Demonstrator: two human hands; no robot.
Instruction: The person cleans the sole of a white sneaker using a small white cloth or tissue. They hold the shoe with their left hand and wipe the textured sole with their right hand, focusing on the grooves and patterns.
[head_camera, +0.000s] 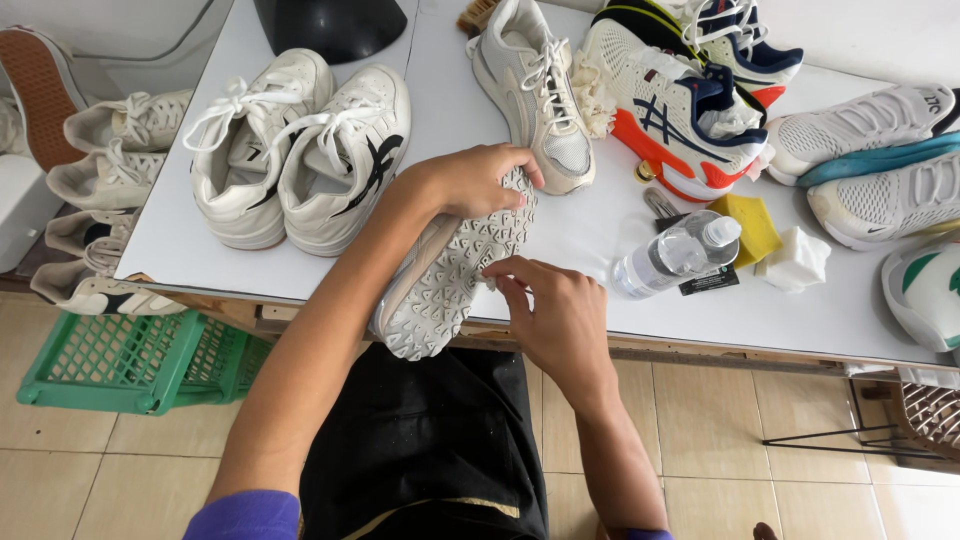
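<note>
Left hand (478, 178) clamped on upturned shoe (455, 265); right hand (555, 315) fingers pinched at its sole. Picking grit from tread, likely. Next needs steady hold over the tabletop (600, 240).

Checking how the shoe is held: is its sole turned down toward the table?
No, the shoe is held sole up by the left hand, the tread facing the camera.

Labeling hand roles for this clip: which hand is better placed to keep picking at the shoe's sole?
Right, probably. The right hand has its fingertips pinched on the tread of the upturned shoe, while the left hand grips the toe end to steady it, so it is occupied.
</note>
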